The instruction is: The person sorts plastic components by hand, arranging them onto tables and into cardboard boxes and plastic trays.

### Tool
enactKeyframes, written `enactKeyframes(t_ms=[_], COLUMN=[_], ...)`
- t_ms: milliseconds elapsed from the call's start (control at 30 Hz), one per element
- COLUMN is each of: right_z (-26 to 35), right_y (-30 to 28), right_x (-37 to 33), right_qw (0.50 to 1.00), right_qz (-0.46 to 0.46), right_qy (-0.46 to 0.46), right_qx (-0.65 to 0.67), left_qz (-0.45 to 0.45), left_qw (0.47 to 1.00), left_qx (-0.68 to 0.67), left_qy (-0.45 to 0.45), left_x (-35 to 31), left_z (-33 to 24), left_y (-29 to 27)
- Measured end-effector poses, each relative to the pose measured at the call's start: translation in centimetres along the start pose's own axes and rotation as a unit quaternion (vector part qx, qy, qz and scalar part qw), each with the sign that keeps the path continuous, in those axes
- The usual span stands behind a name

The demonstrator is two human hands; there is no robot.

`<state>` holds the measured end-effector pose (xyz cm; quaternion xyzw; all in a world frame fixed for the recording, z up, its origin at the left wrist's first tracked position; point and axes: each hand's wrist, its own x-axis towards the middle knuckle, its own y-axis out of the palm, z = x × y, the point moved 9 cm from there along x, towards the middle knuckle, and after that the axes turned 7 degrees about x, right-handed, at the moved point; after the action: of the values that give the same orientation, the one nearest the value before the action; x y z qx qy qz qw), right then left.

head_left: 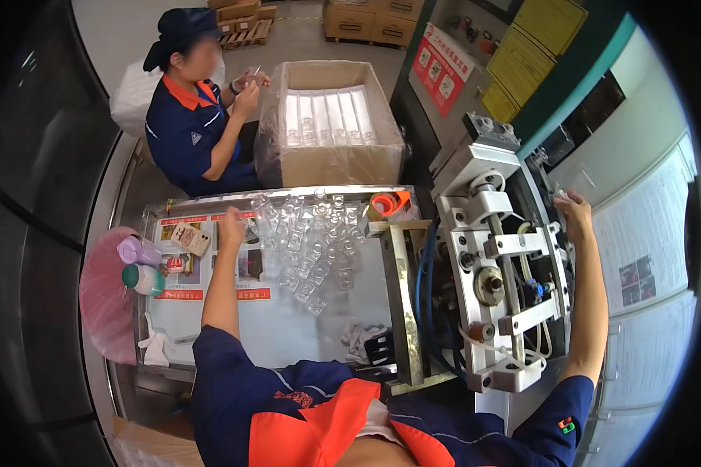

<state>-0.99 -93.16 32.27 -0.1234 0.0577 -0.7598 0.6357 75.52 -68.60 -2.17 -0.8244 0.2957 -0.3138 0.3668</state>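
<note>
My left hand point(230, 228) is over the far left part of the table, fingers closed at the edge of a spread of transparent plastic parts point(317, 247). A small transparent part seems to stick out from its fingertips, though it is hard to make out. Out to the right, beyond the metal machine point(491, 272), my raised right hand point(575, 212) pinches a thin transparent plastic part point(578, 180). The loose parts lie in an uneven heap across the table's far middle, each with a ring shape on it.
Across the table point(210, 323), a co-worker point(191, 117) handles a small part beside an open carton point(339, 167) lined with plastic. A phone point(190, 239), a green-lidded jar point(142, 278) and a purple bottle point(139, 251) stand at left. Orange tape point(383, 205) sits near the machine's metal frame point(403, 303).
</note>
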Motion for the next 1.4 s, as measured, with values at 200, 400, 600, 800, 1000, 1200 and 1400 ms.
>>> enactKeyframes(t_ms=[200,400,600,800,1000,1200,1400], right_z=[0.0,8.9,16.2,8.5,-0.8,-3.4,-15.3], right_y=[0.4,2.6,11.2,20.5,29.5,31.0,26.1], right_x=[0.8,-8.0,-28.9,-41.9,-43.2,-46.1,-50.9], right_qw=[0.998,0.970,0.972,0.946,0.959,0.957,0.918], right_qz=[-0.026,0.061,0.059,0.212,0.269,0.257,0.367], right_qy=[-0.040,-0.168,-0.219,0.066,-0.062,-0.137,0.147], right_qx=[0.030,0.163,0.060,0.235,0.059,-0.002,0.017], left_qz=[0.044,0.076,-0.020,0.456,0.512,0.404,0.122], left_qw=[0.998,0.994,0.994,0.521,0.306,0.557,0.960], left_qx=[-0.032,-0.078,-0.109,-0.717,-0.783,-0.698,-0.249], left_qy=[0.001,0.031,-0.019,-0.082,-0.176,-0.198,-0.027], left_x=[-0.4,-0.3,-3.3,-20.2,-28.7,-25.6,-12.9], left_z=[-1.3,-3.0,-5.1,-25.0,-25.7,-13.0,-2.0], left_y=[1.2,1.7,-3.7,-6.4,-8.4,-6.6,-10.2])
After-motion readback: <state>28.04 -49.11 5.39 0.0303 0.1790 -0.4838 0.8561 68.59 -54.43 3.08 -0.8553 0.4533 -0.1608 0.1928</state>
